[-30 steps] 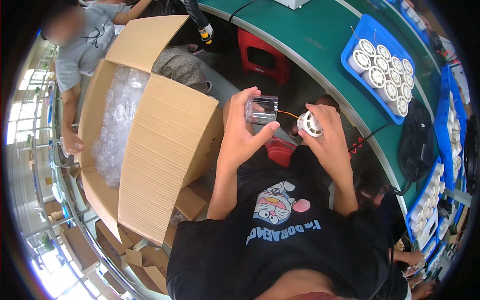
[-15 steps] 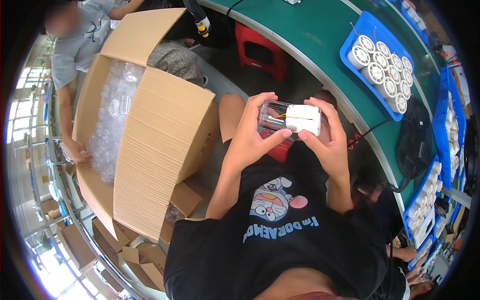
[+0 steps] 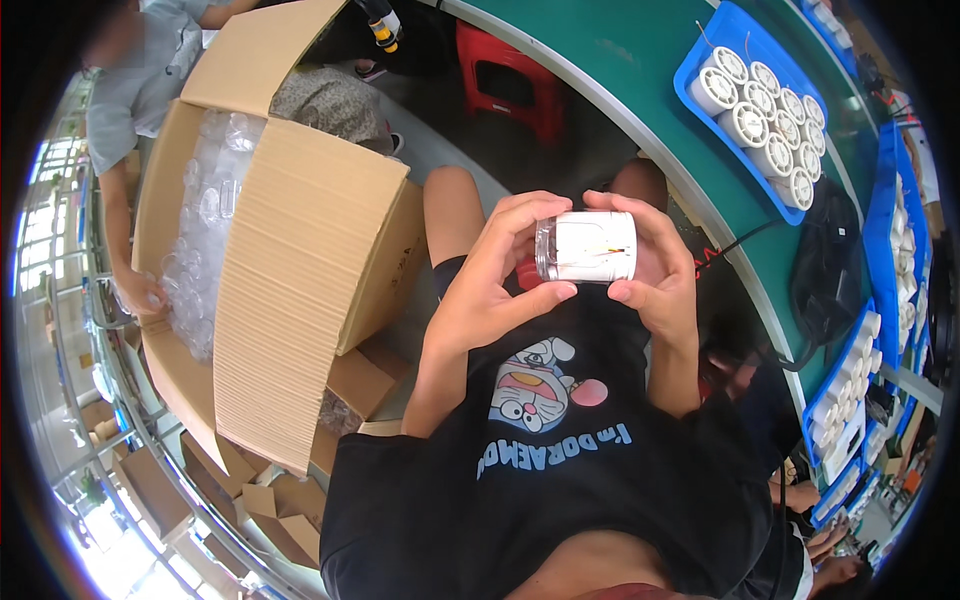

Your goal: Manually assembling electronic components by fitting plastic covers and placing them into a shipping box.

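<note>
A white cylindrical part (image 3: 592, 262) with thin coloured wires along its side lies level between my hands, above my lap. It sits almost fully inside a clear plastic cup (image 3: 544, 250), whose bottom end faces left. My left hand (image 3: 485, 285) is closed round the cup's bottom end, thumb below and fingers above. At the other end, my right hand (image 3: 662, 268) grips the white part, its fingertips at the top edge and its thumb underneath. The palm sides of both hands are partly hidden.
A large cardboard box (image 3: 290, 280) full of clear plastic cups (image 3: 205, 230) stands at left; a co-worker's hand (image 3: 140, 292) reaches into it. On the green table (image 3: 580, 50), a blue tray (image 3: 690, 75) holds several white cylinders. A red stool (image 3: 510, 75) stands beyond my knees.
The white cylindrical part has slid leftward, deeper into the clear cup, and my hands have come closer together. The wires now show farther right on the part.
</note>
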Available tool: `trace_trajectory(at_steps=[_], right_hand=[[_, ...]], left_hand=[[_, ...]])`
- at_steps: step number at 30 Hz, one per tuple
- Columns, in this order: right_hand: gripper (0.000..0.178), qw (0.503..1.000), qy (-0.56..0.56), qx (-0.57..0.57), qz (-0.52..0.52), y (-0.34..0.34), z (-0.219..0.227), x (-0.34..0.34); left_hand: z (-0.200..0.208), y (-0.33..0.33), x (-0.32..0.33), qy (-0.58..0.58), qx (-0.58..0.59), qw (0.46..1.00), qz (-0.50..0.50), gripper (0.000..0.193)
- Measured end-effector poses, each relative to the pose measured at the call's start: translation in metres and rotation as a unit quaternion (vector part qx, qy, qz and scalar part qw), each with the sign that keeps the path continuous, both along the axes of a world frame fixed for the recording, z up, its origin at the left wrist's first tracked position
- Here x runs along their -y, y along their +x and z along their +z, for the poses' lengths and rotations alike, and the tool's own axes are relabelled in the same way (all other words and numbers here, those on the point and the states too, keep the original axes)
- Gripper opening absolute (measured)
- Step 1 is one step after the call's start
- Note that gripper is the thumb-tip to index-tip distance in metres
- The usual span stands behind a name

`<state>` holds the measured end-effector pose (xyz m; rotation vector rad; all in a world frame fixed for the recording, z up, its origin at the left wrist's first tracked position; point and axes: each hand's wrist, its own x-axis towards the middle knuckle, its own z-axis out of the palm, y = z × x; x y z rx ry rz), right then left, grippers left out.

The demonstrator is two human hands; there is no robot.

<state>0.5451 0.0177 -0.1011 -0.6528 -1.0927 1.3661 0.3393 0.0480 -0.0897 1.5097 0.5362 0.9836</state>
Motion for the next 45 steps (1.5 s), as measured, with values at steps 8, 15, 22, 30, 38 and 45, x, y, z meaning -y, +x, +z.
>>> trace_trajectory(at_steps=[8,15,22,30,38,45], right_hand=[[0.073,1.000,0.020,-0.004,0.008,-0.002,-0.008,0.003],[0.074,0.999,0.011,-0.032,0.020,-0.004,-0.010,0.004],[0.072,0.994,-0.022,-0.093,0.051,-0.009,-0.021,0.001],[0.071,0.991,-0.057,-0.114,0.037,-0.013,-0.025,-0.012],[0.068,0.990,-0.085,-0.113,0.005,-0.031,-0.028,-0.011],[0.070,0.973,-0.002,0.214,-0.089,-0.041,0.019,-0.029]], left_hand=[[0.002,0.002,0.009,0.002,0.001,1.000,0.020,0.067],[0.002,0.003,0.012,0.003,-0.018,0.999,0.026,0.068],[-0.005,0.004,0.012,0.010,-0.032,0.999,0.041,0.069],[-0.013,0.012,0.004,-0.012,-0.027,0.997,0.075,0.067],[-0.043,0.024,0.016,-0.058,0.057,0.988,0.134,0.068],[-0.020,0.025,0.002,0.174,-0.142,0.926,0.305,0.064]])
